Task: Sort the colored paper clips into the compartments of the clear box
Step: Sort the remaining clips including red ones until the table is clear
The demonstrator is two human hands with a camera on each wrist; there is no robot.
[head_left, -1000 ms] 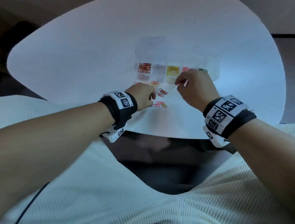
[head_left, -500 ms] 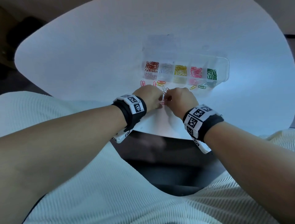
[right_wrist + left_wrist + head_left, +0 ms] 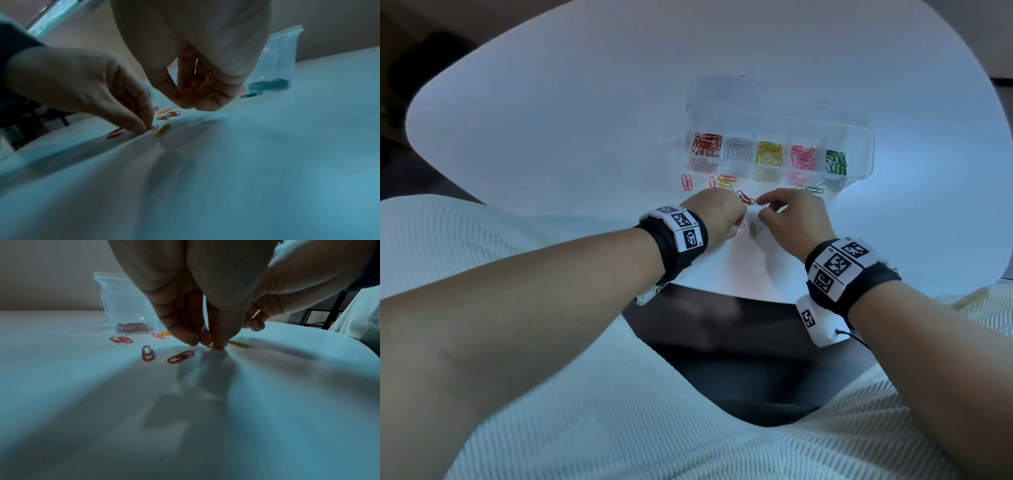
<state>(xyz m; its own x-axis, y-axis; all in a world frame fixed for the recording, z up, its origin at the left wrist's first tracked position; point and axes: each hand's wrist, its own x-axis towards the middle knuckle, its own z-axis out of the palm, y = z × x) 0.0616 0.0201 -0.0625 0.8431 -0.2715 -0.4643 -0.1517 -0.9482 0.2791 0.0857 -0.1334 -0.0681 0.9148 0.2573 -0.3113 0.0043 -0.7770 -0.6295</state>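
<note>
Between the two hands, close to the near edge of the white table (image 3: 551, 137), the picking has started again. A second ago the right hand (image 3: 791, 219) was out over the far compartments of the clear box (image 3: 868, 154). Half a second ago it had come back knuckle to knuckle with the left hand (image 3: 717, 216). Now it sits a little to the side and slightly raised. Its forefinger and thumb seem to pinch a pale paper clip (image 3: 764, 207), and its other fingers are curled under. The clip's colour is too washed out to name, and the right wrist view does not show it. That would mean one clip has been dropped off and the next is already lifted.

The left hand has stayed low, wrist arched, with its fingertips (image 3: 191, 339) bunched together and pressed to the table. They are pinching at a pink paper clip (image 3: 210, 345) that still lies flat.

A yellow paper clip (image 3: 752, 229) lies just beside those fingertips, toward the right hand. Two red paper clips (image 3: 745, 198) lie just beyond the left knuckles. More pink and yellow clips are scattered farther out, in front of the box. A green paper clip (image 3: 814, 189) rests beyond the right hand, near the box's front wall.

The box holds red, silver, yellow, pink and green heaps, each in its own compartment, so the sort looks mostly done, with only a handful of clips left.
</note>
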